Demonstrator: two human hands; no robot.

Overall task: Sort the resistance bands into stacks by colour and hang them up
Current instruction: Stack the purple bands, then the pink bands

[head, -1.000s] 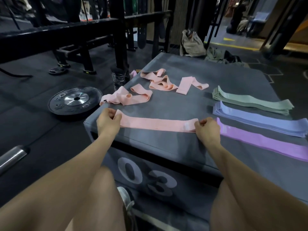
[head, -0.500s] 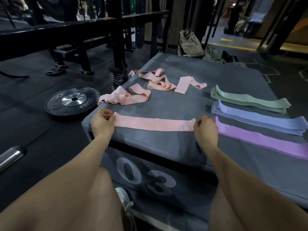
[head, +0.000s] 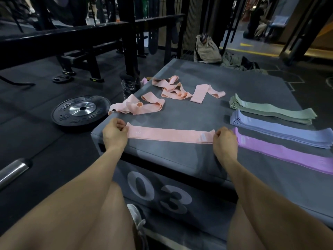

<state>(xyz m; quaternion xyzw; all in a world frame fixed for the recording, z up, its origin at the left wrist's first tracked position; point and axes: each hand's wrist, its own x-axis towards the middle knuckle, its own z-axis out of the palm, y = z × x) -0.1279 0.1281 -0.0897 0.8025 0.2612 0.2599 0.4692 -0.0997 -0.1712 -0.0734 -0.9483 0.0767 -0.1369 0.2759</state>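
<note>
Compared with a second ago: the pink band (head: 171,135) is lying flatter and straighter on the grey box (head: 180,159), and both hands are sitting a little further apart at its ends; the rest of the layout is unchanged.

The left hand (head: 114,134) is pinching the band's left end with curled fingers, and the right hand (head: 224,141) is pinching its right end the same way. The band is stretching between the two grips, lying flat along the near edge of the box top, its whole length resting on the surface.

Loose pink bands (head: 144,105) are lying crumpled at the far left of the box top. To the right, the green stack (head: 270,110) is sitting farthest, the blue stack (head: 279,128) just nearer, and the purple band (head: 281,152) nearest, its left end just beside the right hand.

A weight plate (head: 81,110) is lying on the floor to the left of the box.
</note>
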